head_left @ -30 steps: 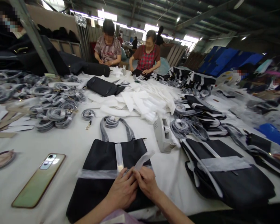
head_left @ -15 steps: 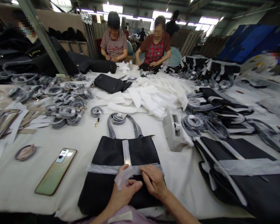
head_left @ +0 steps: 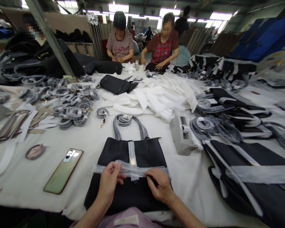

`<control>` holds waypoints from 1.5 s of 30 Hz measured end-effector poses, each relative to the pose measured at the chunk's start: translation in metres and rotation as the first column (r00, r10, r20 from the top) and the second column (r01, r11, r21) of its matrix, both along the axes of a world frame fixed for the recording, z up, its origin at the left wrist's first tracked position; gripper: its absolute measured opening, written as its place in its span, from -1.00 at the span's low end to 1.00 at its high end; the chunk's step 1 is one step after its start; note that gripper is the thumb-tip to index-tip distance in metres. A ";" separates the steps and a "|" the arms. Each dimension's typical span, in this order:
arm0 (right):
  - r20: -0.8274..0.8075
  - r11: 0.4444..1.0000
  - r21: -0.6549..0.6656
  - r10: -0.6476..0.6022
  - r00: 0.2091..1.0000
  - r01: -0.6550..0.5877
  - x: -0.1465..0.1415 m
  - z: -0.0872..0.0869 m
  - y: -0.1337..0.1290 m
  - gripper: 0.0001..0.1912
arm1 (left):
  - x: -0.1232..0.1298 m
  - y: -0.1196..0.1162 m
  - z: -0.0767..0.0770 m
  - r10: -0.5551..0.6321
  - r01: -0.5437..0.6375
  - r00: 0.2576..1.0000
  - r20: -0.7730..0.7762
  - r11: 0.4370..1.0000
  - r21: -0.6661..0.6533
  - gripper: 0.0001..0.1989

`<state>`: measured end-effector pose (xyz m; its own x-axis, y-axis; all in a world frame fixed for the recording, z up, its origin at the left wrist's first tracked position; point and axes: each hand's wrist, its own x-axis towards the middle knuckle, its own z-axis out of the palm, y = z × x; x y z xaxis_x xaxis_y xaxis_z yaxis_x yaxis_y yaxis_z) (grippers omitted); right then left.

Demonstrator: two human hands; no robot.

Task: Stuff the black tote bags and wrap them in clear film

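Far left of the left hand lie tan and white flat strips [head_left: 26,122], with a dark round ring holding a crumpled pink piece [head_left: 35,151] nearer to it. Closer still, just beyond the ring, a green-gold phone with a pale camera block [head_left: 63,172] lies flat. The left hand [head_left: 109,182] pinches the left end of a translucent whitish film strip [head_left: 133,171] between thumb and fingers. Half a second ago the loose film stood up from this hand; now it stretches across toward the right hand [head_left: 160,185], and the hands are wider apart. Under and between them, a black handbag with wrapped grey handles [head_left: 128,198] lies flat on the white-covered table [head_left: 185,186], its handles pointing away from both hands. A narrow upright film band [head_left: 132,155] runs down its front between the hands. The right hand's curled fingertips rest on the strip; whether they pinch it, I cannot tell. Beyond that hand, to its right, stands a grey tape dispenser [head_left: 177,134], and farther right lies another black bag banded with film [head_left: 263,196].
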<state>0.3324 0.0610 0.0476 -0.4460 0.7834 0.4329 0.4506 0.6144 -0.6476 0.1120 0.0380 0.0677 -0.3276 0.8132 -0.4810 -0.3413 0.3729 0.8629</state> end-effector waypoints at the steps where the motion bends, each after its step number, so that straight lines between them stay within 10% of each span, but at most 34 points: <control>1: 0.002 1.000 0.001 0.004 1.000 -0.004 0.000 0.000 0.000 -0.84 | -0.007 -0.002 0.002 0.007 -0.007 1.000 0.001 1.000 0.016 -0.58; 17: -0.007 1.000 0.021 0.011 1.000 -0.011 -0.001 -0.002 0.003 -0.83 | -0.021 -0.022 0.005 -0.070 0.069 0.988 0.135 0.997 0.017 -0.58; 34: -0.011 1.000 0.020 -0.010 1.000 0.010 -0.001 -0.001 0.002 -0.83 | -0.013 -0.015 0.011 -0.232 0.257 0.952 -0.199 0.961 0.107 -0.70; 38: -0.018 1.000 0.017 -0.015 1.000 0.016 0.000 -0.002 0.002 -0.82 | -0.021 -0.019 0.009 -0.335 0.368 0.819 -0.466 0.930 -0.023 -0.66; 45: -0.014 1.000 -0.011 0.022 1.000 -0.022 -0.001 -0.005 0.003 -0.83 | -0.038 -0.025 -0.007 -0.310 0.368 0.328 -0.893 0.912 -0.181 -0.66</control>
<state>0.3315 0.0643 0.0428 -0.4569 0.7785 0.4304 0.4277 0.6165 -0.6610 0.0744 0.0127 0.0605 -0.2269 0.9724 -0.0536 0.7760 0.2138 0.5933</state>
